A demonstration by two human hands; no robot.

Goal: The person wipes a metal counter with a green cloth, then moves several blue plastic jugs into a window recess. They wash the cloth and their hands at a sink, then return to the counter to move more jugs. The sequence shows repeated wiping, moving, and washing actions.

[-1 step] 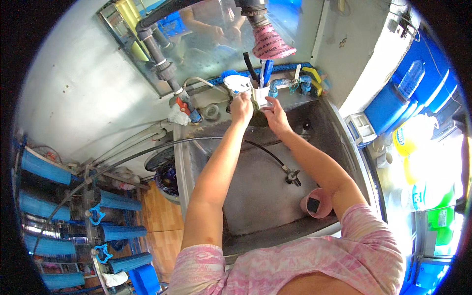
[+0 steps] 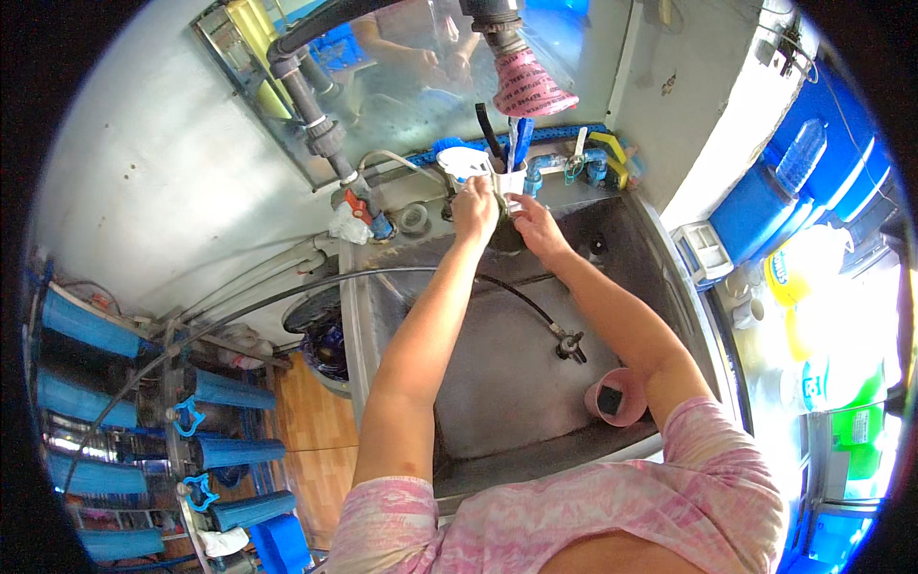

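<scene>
Dull metal sink point(image 2: 497, 373), rounded white containers point(image 2: 510, 179), left hand point(image 2: 474, 206) and right hand point(image 2: 535, 225) beside them, grips unclear.

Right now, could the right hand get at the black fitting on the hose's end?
Probably yes: the black fitting lies uncovered in the sink, with nothing seen between it and the right hand, though that hand is at the white container.

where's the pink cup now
In the head view, the pink cup is at lower right inside the sink, below-right of the black hose fitting and left of the right elbow.
</scene>
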